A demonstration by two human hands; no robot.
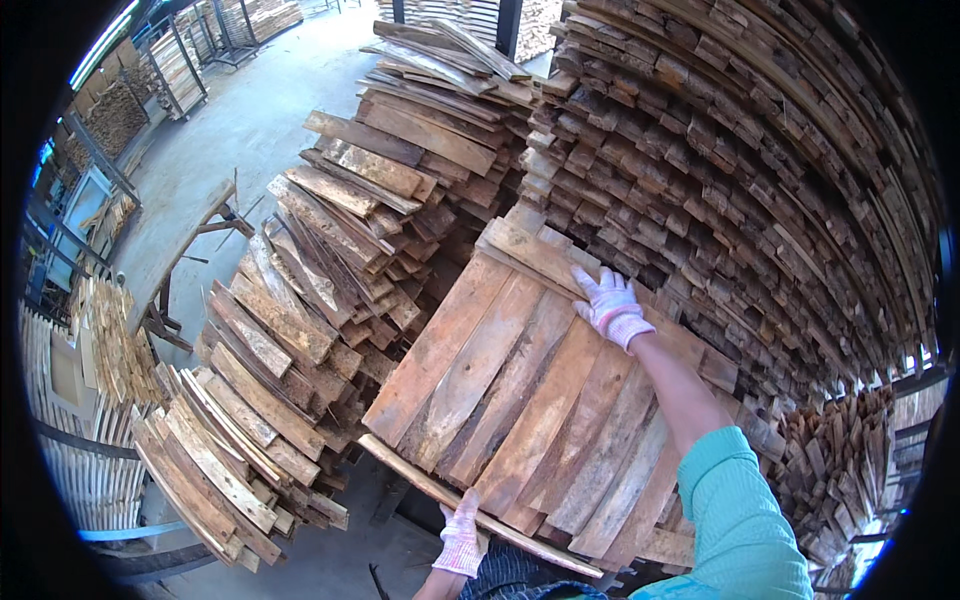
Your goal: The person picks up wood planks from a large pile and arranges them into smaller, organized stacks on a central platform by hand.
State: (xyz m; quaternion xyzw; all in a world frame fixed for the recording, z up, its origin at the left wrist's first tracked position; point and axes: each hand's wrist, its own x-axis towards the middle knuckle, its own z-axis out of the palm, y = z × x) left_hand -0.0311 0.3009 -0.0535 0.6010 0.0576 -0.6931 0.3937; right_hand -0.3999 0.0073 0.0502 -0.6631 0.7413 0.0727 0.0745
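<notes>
In front of me a stack of wooden boards (540,400) has a top layer laid side by side. A narrow wooden board (415,480) lies crosswise along the stack's near edge. My left hand (462,540), in a pale glove, is closed around that near board, its thumb on top and the other fingers mostly hidden. Another crosswise board (530,255) rests over the far ends of the layer. My right hand (612,308), gloved too, lies on this far board with fingers spread and holds nothing.
Loose boards (300,280) are heaped in uneven piles on the left. A tall wall of stacked boards (720,170) rises at the right, close to my right arm. A narrow wooden bench (185,245) stands on the concrete floor (250,100) farther left.
</notes>
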